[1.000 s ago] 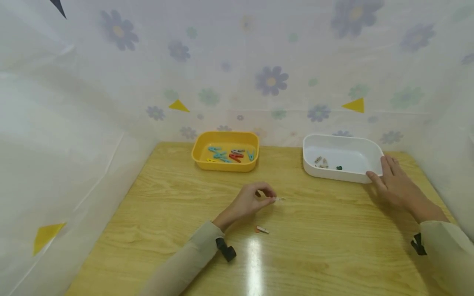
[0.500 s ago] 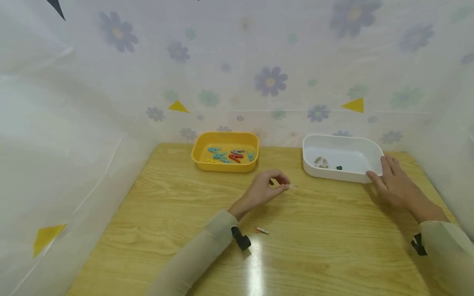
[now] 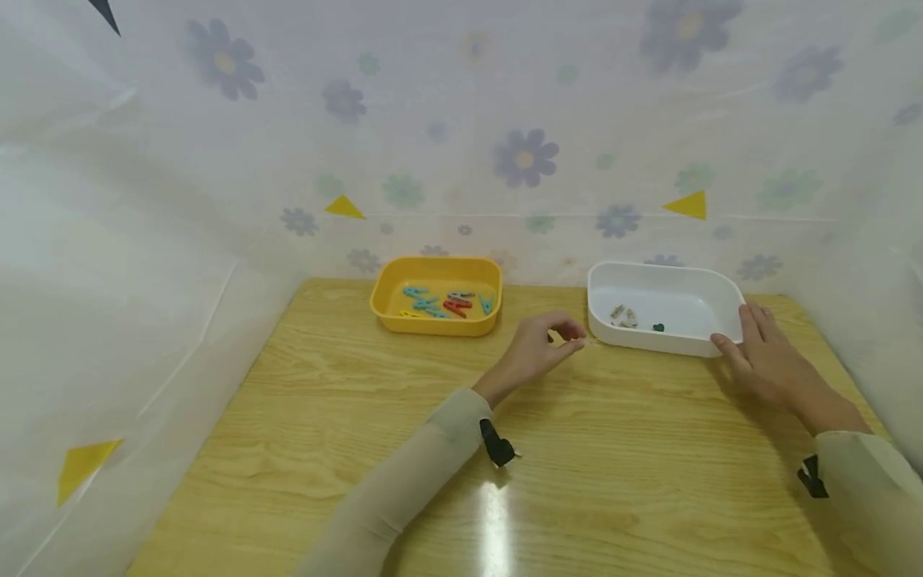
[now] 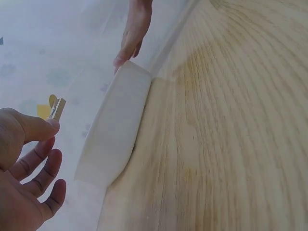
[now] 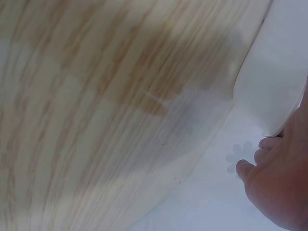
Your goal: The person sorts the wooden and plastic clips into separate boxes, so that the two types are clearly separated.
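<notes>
My left hand pinches a small wooden clothespin with a round tan piece on it between thumb and index finger. It is just off the near left corner of the white tray, above the table. At that tray's right end, my right hand holds the corner, thumb at the front and fingers along the side. Inside the tray lie several small wooden clothespins and a dark green piece. Another small clothespin on the table is mostly hidden behind the left wrist's black camera.
A yellow tray stands at the back left with several blue, red, grey and yellow plastic clothespins inside. Behind both trays rises a flowered curtain. The wooden table spreads in front.
My left hand has carried the pinched clothespin right and away from me, up to the white tray. The left wrist now covers most of the clothespin on the table. My right hand stays put.
</notes>
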Demonstrator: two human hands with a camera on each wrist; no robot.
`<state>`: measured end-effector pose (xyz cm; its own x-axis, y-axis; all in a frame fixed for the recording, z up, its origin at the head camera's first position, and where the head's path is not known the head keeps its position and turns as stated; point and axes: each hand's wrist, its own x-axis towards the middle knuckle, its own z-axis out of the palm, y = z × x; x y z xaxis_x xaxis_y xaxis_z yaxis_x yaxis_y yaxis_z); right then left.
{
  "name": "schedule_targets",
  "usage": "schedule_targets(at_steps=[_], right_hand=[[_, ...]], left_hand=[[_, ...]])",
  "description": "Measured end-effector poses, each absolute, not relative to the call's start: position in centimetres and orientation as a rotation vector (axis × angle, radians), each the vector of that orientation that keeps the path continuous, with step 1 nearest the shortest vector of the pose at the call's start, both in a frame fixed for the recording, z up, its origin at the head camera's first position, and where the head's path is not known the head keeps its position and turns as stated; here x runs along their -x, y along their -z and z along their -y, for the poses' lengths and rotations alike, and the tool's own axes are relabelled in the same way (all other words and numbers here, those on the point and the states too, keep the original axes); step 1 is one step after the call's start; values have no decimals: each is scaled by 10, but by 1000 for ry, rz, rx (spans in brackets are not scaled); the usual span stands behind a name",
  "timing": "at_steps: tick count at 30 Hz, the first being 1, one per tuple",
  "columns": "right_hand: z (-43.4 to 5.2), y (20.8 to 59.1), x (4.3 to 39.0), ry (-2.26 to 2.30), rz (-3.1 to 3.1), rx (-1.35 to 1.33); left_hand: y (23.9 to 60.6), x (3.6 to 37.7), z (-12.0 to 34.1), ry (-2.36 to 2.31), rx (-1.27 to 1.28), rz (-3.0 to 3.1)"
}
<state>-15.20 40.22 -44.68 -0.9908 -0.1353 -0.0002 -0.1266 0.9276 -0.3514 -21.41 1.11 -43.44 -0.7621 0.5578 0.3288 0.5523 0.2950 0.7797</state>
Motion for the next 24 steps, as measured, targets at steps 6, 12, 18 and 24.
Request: schedule_targets(at_steps=[6,12,18,24], right_hand=[[-404,448,152,568,-3055,204],[-400,445,151,545,-3063,199],[-398,444,150,546,-3067,190],[-399,445,151,547,-3067,176]], left_hand=[[434,221,-25,-1522,-1066,-2514],[432,232,-36,-1511,-1079,-2543],[425,244,-50,-1492,-1114,-2549],[419,254,-67,-1437,-1156,-2561]])
